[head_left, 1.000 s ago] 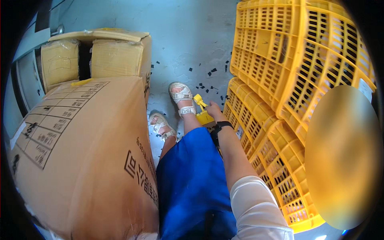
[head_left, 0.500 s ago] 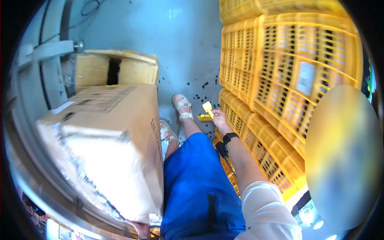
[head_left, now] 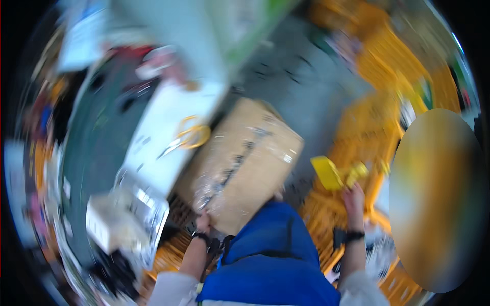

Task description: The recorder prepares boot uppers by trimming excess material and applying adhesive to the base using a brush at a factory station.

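The picture is heavily blurred by motion. A taped brown cardboard box (head_left: 244, 163) sits in front of me at the centre. My left hand (head_left: 203, 222) grips its near lower corner. My right hand (head_left: 353, 195) is raised to the right of the box and shut on a yellow box cutter (head_left: 329, 172), whose tip points up and left. A dark band sits on each wrist. My blue trousers (head_left: 273, 260) fill the lower middle.
Yellow plastic crates (head_left: 375, 127) stand to the right. A white surface (head_left: 168, 137) with yellow-handled scissors (head_left: 191, 136) lies left of the box. Grey floor (head_left: 301, 97) shows beyond it. Blurred clutter fills the left side.
My view has swung sharply. The box now lies centred in front of me rather than at my left. My right hand has lifted the cutter up from near my feet.
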Demonstrator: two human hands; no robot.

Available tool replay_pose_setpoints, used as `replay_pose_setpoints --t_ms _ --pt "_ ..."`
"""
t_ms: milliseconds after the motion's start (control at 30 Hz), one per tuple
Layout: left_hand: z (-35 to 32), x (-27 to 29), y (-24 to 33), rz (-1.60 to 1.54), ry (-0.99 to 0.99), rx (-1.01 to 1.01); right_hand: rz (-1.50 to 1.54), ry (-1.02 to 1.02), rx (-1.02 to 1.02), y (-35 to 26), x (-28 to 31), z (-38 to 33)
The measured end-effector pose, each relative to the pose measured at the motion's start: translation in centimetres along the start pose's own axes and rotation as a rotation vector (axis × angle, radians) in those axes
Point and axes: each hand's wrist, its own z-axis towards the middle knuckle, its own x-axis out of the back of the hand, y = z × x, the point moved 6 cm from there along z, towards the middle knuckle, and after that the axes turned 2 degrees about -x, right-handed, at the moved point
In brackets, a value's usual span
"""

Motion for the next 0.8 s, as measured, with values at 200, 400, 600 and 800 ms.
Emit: replay_pose_setpoints --t_ms 200,400,600,800 --pt "-1.3 1.2 1.5 0.143 0.214 -0.171 -0.153 -0.028 0.027 -7.1 -9.9 -6.6" --pt "-12.1 2.4 6.9 0.343 0.467 -0.821 -0.197 -0.364 -0.112 -7.7 -18.9 -10.7" --pt "-27.0 -3.4 21.0 0.443 -0.193 -1.718 -0.12 -0.583 -0.355 -6.1 -24.6 -14.9" --pt "-30.5 -5.6 28.8 0.34 -0.384 -1.509 0.275 -0.589 -0.457 -8.7 -25.7 -15.1"
